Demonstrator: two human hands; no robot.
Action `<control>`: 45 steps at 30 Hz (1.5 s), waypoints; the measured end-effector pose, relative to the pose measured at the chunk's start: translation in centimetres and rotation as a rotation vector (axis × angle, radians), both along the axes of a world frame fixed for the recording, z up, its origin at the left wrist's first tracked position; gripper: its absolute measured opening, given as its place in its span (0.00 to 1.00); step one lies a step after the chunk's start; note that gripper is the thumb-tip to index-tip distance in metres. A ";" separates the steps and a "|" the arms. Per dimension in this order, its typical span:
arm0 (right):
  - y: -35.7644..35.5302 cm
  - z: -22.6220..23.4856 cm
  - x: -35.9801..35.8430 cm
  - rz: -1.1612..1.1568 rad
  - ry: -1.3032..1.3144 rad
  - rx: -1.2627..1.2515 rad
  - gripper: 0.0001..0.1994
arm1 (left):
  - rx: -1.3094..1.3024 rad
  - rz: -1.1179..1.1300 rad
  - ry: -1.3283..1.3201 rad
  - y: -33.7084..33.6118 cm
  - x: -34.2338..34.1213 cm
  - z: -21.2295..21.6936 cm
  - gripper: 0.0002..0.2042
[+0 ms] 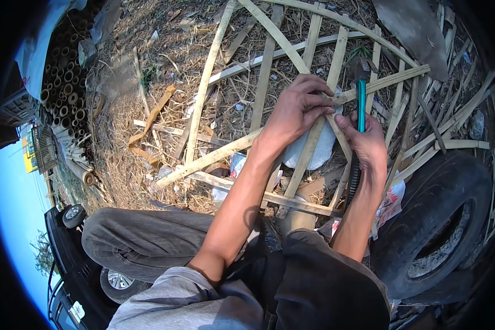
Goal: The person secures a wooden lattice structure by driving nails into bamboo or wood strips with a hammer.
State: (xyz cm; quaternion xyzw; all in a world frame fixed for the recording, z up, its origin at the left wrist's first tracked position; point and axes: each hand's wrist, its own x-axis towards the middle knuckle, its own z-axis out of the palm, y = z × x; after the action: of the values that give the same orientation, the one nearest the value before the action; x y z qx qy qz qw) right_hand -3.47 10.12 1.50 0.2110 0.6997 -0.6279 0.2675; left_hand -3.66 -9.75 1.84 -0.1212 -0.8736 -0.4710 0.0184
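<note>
A lattice of split bamboo strips (335, 58) lies over the ground in front of me, with slats crossing at several angles. My left hand (304, 104) is closed at a crossing, its fingertips pinching a bamboo strip (399, 78) that runs off to the right. Whether something small, such as a nail, is between those fingertips cannot be seen. Close by on the right, my right hand (367, 140) is wrapped round a hammer (361, 102) with a teal shaft and a dark grip. The hammer's metal head points away from me, above the strips, and its grip lies along my wrist.
A black tyre (434, 220) lies to the right, beside loose bamboo strips (462, 118). Under the lattice shows a whitish rounded thing (312, 147). Dry straw covers the ground. Stacked bamboo poles (66, 82) stand far left, with a dark vehicle (66, 258) at the lower left.
</note>
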 end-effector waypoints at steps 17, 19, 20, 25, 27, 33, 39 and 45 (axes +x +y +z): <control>-0.1 -0.4 -0.2 0.057 0.038 0.134 0.19 | 0.213 0.126 -0.272 0.0 0.7 1.4 0.09; 0.1 -0.3 -0.2 0.053 0.035 0.159 0.20 | 0.414 0.226 -0.382 0.4 0.7 2.2 0.09; 0.2 -0.3 -0.2 0.055 0.033 0.161 0.20 | 0.417 0.224 -0.384 0.6 0.7 2.0 0.09; 0.2 -0.7 -0.2 0.054 0.026 0.115 0.20 | 0.172 0.135 -0.100 0.1 0.4 1.0 0.09; 0.1 -0.5 -0.2 0.053 0.026 0.119 0.21 | 0.121 0.163 -0.101 0.0 0.6 0.8 0.09; 0.1 -0.4 -0.2 0.041 0.031 0.100 0.21 | 0.105 0.269 -0.176 0.0 0.9 1.0 0.09; 0.2 -0.6 -0.2 0.038 0.028 0.097 0.21 | 0.123 0.259 -0.199 0.1 0.9 0.6 0.09; 0.2 -0.7 -0.3 0.050 0.004 0.085 0.21 | 0.018 0.171 -0.079 0.2 0.8 0.0 0.09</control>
State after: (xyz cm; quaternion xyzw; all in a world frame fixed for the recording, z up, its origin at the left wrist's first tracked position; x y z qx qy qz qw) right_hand -3.79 10.37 0.77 0.2034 0.7312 -0.5913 0.2725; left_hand -2.88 -9.58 1.82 -0.0272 -0.8764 -0.4802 0.0253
